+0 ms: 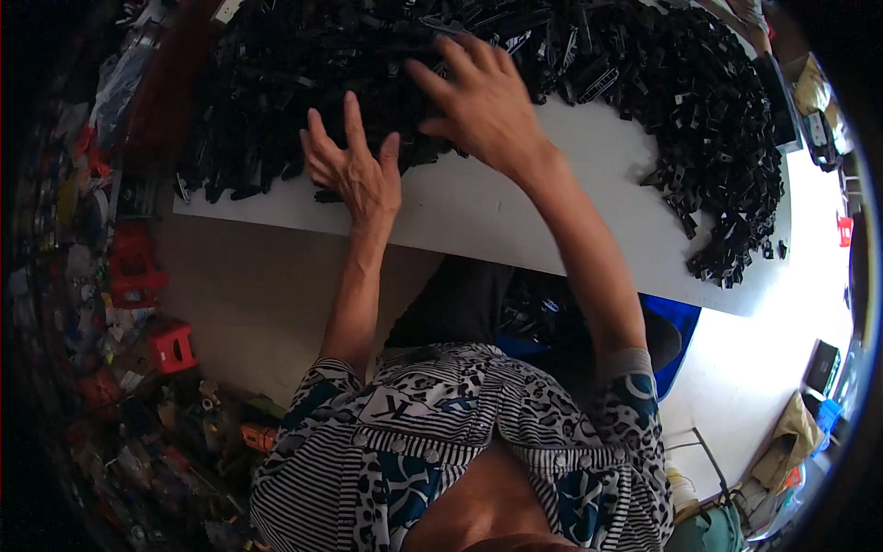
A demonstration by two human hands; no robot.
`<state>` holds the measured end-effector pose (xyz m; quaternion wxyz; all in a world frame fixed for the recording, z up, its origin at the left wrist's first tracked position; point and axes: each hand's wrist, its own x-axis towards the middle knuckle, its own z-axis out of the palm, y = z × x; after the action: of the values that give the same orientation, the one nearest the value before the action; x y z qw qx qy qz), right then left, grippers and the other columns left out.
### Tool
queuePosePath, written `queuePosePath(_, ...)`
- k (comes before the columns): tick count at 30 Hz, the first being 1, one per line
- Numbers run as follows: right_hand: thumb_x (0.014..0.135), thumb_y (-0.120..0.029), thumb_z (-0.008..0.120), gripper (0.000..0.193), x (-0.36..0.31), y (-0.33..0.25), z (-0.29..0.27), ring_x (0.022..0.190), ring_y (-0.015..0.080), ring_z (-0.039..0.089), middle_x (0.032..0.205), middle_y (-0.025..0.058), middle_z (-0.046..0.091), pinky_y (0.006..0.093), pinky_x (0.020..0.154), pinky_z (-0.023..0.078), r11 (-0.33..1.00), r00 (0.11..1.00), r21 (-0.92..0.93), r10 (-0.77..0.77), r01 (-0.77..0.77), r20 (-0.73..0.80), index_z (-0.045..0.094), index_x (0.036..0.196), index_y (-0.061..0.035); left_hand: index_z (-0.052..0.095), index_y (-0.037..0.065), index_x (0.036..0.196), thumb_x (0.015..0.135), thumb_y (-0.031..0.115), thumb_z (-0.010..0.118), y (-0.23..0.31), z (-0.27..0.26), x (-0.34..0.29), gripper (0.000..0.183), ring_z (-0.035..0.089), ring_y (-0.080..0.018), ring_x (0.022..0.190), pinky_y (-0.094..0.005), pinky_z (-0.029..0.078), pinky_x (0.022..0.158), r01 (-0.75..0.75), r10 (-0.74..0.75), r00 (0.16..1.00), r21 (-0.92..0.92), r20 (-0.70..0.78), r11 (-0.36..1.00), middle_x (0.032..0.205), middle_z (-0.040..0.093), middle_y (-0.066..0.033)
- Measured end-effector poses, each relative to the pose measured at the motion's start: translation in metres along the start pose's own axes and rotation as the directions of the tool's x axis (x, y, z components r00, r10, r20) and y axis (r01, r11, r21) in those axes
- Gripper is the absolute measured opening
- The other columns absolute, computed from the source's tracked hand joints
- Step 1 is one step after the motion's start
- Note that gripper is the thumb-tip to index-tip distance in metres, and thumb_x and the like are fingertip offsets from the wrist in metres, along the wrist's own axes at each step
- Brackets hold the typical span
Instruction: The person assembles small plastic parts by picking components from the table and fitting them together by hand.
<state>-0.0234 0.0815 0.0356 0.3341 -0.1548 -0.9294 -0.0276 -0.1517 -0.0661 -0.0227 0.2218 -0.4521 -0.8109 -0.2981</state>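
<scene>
A large heap of small black plastic parts (276, 83) covers the far side and the left of a white table (460, 198). My left hand (354, 175) is over the near edge of this heap with its fingers spread, and nothing shows in it. To the right and farther out, my right hand (487, 110) reaches over the parts, fingers apart and slightly blurred by motion. No part is visible in its grasp. Whether the fingertips touch the pile is hard to make out.
More black parts (717, 156) pile along the table's right side. Below the table edge, a blue bin (674, 331) holds dark parts beside my legs. Red plastic stools (172, 346) and mixed clutter lie on the floor at left. A person's hand shows at the upper right.
</scene>
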Motion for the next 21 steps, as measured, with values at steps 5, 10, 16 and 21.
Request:
queuePosePath(5, 0.072, -0.045, 0.078, 0.053, 0.03, -0.005, 0.048, 0.128, 0.0335, 0.044, 0.135, 0.0106, 0.048, 0.0572, 0.104, 0.035, 0.996, 0.999, -0.09, 0.03, -0.026, 0.039, 0.067, 0.12, -0.026, 0.033, 0.029, 0.154, 0.093, 0.063, 0.049, -0.011, 0.021, -0.006, 0.071, 0.018, -0.0539, 0.14, -0.065, 0.019, 0.11, 0.098, -0.097, 0.985, 0.0, 0.142, 0.995, 0.158, 0.014, -0.0254)
queuePosePath(10, 0.07, -0.04, 0.078, 0.039, -0.009, -0.002, 0.049, 0.129, 0.031, 0.043, 0.137, 0.0082, 0.048, 0.0535, 0.103, 0.034, 0.993, 0.986, -0.029, 0.114, -0.111, 0.126, 0.073, 0.106, -0.0257, 0.042, 0.03, 0.149, 0.09, 0.065, 0.053, 0.002, 0.029, -0.011, 0.07, 0.02, -0.055, 0.139, -0.0664, 0.02, 0.109, 0.017, -0.022, 0.982, 0.026, 0.19, 1.0, 0.157, 0.016, -0.0243)
queuePosePath(16, 0.077, -0.04, 0.076, 0.034, -0.036, 0.01, 0.038, 0.129, 0.0305, 0.042, 0.136, 0.0085, 0.047, 0.0537, 0.103, 0.034, 0.992, 0.989, -0.007, 0.13, -0.13, 0.068, 0.072, 0.107, -0.0248, 0.048, 0.029, 0.145, 0.09, 0.066, 0.053, 0.015, 0.033, -0.015, 0.067, 0.024, -0.0547, 0.135, -0.0668, 0.022, 0.108, -0.08, 0.089, 0.975, -0.054, 0.202, 0.995, 0.152, 0.022, -0.0244)
queuePosePath(21, 0.076, -0.041, 0.075, 0.036, -0.065, 0.021, 0.022, 0.122, 0.0281, 0.046, 0.126, 0.0083, 0.053, 0.051, 0.101, 0.036, 0.97, 0.962, -0.024, 0.241, -0.24, 0.13, 0.073, 0.107, -0.0238, 0.047, 0.028, 0.146, 0.091, 0.069, 0.047, 0.024, 0.041, -0.022, 0.068, 0.022, -0.0539, 0.136, -0.0682, 0.022, 0.108, -0.115, 0.136, 0.968, -0.108, 0.211, 0.987, 0.148, 0.023, -0.0258)
